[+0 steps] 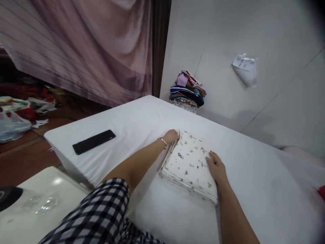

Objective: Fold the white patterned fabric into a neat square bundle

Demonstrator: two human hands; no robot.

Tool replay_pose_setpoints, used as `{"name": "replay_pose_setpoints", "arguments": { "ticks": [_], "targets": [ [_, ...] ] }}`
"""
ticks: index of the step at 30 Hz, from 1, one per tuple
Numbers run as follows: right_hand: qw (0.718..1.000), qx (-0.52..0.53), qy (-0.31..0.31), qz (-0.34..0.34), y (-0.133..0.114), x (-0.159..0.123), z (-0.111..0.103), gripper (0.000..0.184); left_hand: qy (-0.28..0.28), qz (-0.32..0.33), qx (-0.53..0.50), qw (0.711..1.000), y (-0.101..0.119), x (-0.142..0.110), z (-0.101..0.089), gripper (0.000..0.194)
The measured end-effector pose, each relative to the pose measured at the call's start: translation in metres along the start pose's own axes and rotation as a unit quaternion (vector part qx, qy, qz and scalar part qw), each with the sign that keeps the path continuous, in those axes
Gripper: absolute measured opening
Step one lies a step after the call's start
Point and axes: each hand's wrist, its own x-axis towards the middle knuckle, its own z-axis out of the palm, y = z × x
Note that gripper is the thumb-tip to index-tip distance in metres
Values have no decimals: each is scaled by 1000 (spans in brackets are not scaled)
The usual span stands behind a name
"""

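A folded white cloth [189,162] with small printed motifs lies flat in several layers on the white-covered table. My left hand [171,136], with a chain bracelet at the wrist, is at its far left corner, fingers closed on the edge. Along the right edge rests my right hand [217,167], its fingers apart and the tips touching the top layer. The thumb side of that hand lies over the cloth, and the palm is beside it. The undersides of the layers are hidden.
A black phone-like slab [93,141] lies at the table's left. Behind the table stands a stack of folded clothes [187,91]. A plastic bag with a written label [245,69] is by the pale tiled surface. A white stool-like surface [48,189] holds a clear cup.
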Motion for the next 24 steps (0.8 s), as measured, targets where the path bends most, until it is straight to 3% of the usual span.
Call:
{"name": "replay_pose_setpoints", "arguments": {
  "ticks": [12,24],
  "targets": [
    [998,-50,-21,-33,2,-1,-1,51,-31,7,-11,999,-15,-65,-6,16],
    [995,-86,-26,-34,-1,-2,-2,50,-20,2,-48,999,-27,-80,-5,15]
  ]
}}
